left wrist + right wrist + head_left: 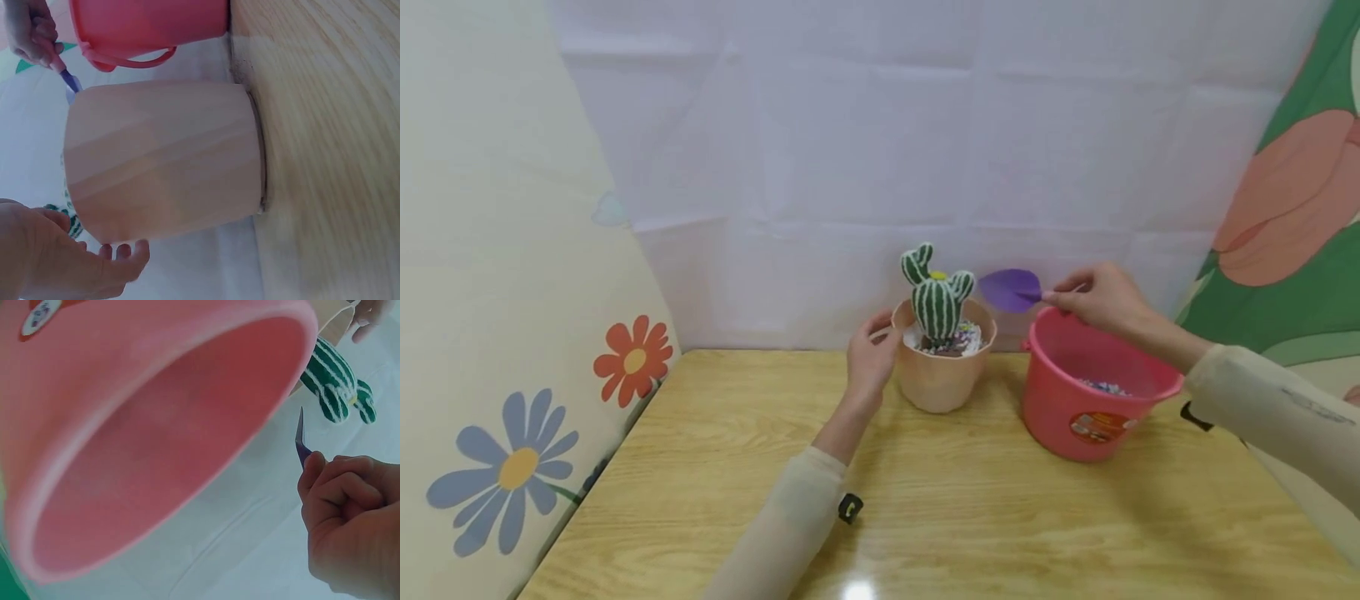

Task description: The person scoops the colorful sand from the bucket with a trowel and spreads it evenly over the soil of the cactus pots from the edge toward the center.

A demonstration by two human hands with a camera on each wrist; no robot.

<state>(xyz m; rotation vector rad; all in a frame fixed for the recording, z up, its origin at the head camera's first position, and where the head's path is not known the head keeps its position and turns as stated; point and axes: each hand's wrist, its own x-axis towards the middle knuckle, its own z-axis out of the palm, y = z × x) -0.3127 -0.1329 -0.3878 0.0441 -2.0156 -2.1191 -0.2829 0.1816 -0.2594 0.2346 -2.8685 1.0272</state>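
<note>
A green-and-white striped knitted cactus (937, 308) stands in a peach flowerpot (942, 383) over small light-coloured bits. My left hand (872, 358) is at the pot's left side, its fingertips (142, 251) right at the outer wall and the thumb near the rim. My right hand (1101, 296) grips a small trowel (1011, 290) by its handle, above the back rim of the pink bucket (1075, 417). The purple blade points left toward the cactus, beside and above the pot's right rim. In the left wrist view the trowel's handle (57, 62) looks pinkish.
The bucket stands on the wooden table (737, 467) to the pot's right, with small pale bits (1105, 387) inside. Its handle (147, 60) hangs down on the side toward the pot. A white cloth (775, 167) hangs close behind, and flower-patterned fabric (512, 467) flanks the table.
</note>
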